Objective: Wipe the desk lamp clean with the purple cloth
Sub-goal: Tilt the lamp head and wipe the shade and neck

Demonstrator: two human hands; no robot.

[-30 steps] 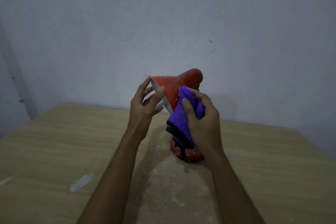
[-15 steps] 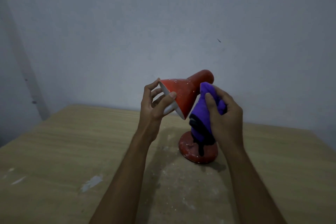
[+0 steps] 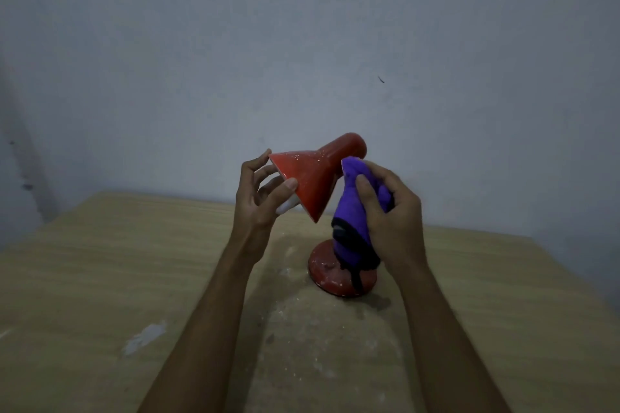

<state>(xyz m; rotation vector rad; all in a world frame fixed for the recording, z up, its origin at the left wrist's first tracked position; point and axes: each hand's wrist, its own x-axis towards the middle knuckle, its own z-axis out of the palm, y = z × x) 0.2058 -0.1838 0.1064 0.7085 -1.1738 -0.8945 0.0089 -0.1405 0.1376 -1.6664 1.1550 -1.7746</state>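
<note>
A red desk lamp (image 3: pixel 313 178) with a cone shade and a round base (image 3: pixel 327 273) stands on the wooden table, speckled with white dust. My left hand (image 3: pixel 260 199) grips the open rim of the shade, thumb on the red outside, fingers on the white inside. My right hand (image 3: pixel 389 218) holds the bunched purple cloth (image 3: pixel 352 221) against the back of the shade near its neck. The cloth hangs down over the lamp's stem and hides it; a dark edge of it trails onto the base.
The wooden table (image 3: pixel 100 278) carries white dust around the lamp base and a pale patch (image 3: pixel 144 339) at the front left. A plain grey wall (image 3: pixel 302 60) stands right behind the table. The table's right edge runs near the frame's right side.
My right hand has slid the cloth from the shade's front side back toward its neck. My left hand has kept its hold on the rim.
</note>
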